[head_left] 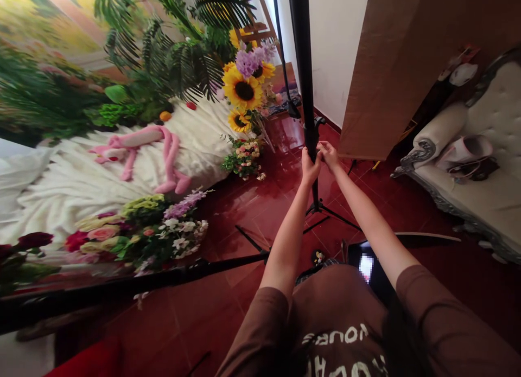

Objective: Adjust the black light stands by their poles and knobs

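A black light stand [303, 57] rises in front of me, its tripod legs spread on the red floor. My left hand [311, 165] is wrapped round its pole just below a collar with a knob [319, 121]. Beside it, my right hand [328, 153] has its fingers closed at the right side of the same pole, close to the left thumb. What lies between the right fingertips is too small to make out. A black cable hangs along the upper pole.
Left, a white draped bed [203, 127] holds a pink plush toy [142, 138]. Sunflowers [244, 90] and other flowers [179, 230] stand near it. Another black pole [163, 279] crosses lower left. A brown board [378, 78] and cream sofa [488, 133] are right.
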The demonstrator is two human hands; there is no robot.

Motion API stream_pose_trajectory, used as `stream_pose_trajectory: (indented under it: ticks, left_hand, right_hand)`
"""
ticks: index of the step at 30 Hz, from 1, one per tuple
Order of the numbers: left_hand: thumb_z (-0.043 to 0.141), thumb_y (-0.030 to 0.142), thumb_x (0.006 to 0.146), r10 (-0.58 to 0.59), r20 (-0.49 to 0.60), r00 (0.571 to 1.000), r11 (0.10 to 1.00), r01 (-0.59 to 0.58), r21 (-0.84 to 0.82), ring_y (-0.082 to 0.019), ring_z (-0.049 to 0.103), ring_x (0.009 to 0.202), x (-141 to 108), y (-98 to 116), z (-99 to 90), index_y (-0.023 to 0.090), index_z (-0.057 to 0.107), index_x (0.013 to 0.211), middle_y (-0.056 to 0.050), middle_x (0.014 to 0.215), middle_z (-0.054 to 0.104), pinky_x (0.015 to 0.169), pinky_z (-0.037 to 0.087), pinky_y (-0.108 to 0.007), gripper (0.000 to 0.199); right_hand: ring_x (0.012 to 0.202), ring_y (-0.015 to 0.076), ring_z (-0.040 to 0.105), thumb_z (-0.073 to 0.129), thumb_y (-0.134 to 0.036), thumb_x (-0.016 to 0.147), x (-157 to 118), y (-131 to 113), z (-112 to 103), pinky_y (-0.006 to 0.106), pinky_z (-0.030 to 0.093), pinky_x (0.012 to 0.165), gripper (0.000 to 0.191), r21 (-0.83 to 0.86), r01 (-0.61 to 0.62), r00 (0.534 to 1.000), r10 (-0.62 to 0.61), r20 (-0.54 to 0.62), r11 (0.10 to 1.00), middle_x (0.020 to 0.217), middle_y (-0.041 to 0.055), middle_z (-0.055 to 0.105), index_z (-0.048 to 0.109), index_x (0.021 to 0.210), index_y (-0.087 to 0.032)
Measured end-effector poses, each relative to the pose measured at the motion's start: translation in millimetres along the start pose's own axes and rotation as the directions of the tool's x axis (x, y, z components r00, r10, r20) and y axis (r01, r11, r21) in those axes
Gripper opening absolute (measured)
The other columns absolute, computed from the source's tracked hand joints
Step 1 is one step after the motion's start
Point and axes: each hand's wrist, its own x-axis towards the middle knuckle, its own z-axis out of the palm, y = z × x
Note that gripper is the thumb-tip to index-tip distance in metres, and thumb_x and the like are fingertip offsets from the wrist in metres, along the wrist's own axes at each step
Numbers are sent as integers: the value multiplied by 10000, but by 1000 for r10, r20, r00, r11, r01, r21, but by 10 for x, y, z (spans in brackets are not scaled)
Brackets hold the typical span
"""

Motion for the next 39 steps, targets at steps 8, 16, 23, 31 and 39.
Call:
stream_pose_trajectory:
  ticks: [8, 16, 23, 31, 39]
  left_hand:
    - [584, 578, 860, -21, 12, 1000, 1000, 21, -22, -187, 630, 942, 2, 11, 16, 230, 527, 1102, -68, 989, 614, 891, 531, -390, 427]
    - [574, 549, 880, -25, 12, 1000, 1000, 25, -17, -208, 630, 1001, -8, 98, 10, 206, 532, 1076, -92, 987, 629, 922, 516, -413, 397]
    - [600, 552, 863, -24, -10, 1000, 999, 23, -34, -211, 632, 995, -7, 95, 12, 211, 539, 1065, -91, 974, 633, 928, 516, -413, 401]
    - [622, 492, 869, -46, 6, 999, 998, 46, -36, -180, 625, 927, 8, 21, 8, 229, 535, 1036, -62, 956, 625, 896, 527, -377, 323]
    - [625, 456, 873, -23, -10, 1000, 999, 22, -24, -187, 616, 968, -6, 77, 21, 222, 535, 1052, -71, 990, 618, 896, 511, -375, 309]
  right_hand:
    - [883, 193, 667, 500, -555, 915, -302, -53, -354, 371, 526, 871, 397, -291, 63, 995, -36, 96, 955, 917, 62, 698, 549, 1108, -212]
    - [1019, 282, 699, 859, -528, 471, -2167, 73, -2340, 335, 551, 867, 789, -808, -147, 371, 789, 490, 571, 1128, 113, 718, 661, 1161, -203]
    - [1032, 371, 677, 486, -689, 787, -3388, 396, -3256, 507, 508, 903, 411, -970, -176, 867, 493, -72, 168, 1035, 76, 738, 686, 939, -365]
    - [956, 444, 687, 491, -792, 661, -3671, 440, -3852, 547, 527, 799, 464, -917, -389, 828, 472, -304, 91, 923, 117, 749, 657, 814, -386]
    - [785, 425, 710, 586, -709, 458, -4279, 640, -5020, 523, 479, 751, 272, -761, -643, 625, 633, -457, 86, 605, 90, 694, 528, 448, -443]
